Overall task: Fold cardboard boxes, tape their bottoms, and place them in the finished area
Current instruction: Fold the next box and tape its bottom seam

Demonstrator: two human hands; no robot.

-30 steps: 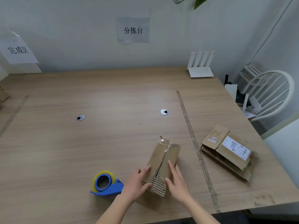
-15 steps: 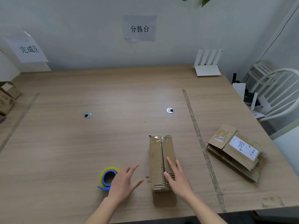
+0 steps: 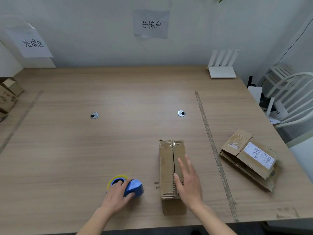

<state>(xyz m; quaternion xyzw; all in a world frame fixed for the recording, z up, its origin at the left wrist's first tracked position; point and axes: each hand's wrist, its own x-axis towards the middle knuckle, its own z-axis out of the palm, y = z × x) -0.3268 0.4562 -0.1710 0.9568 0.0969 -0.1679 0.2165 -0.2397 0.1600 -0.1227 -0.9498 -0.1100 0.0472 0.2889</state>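
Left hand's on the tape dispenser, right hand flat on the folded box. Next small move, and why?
Probably lift the tape dispenser and carry it to the near end of the box. The left hand already grips it, the right hand rests open on the box, steadying it, and the centre seam between the flaps looks untaped along most of its length.

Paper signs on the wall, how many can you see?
2. One sign hangs at the middle of the wall, above the table's far edge. The other sign hangs at the left, above the boxes there.
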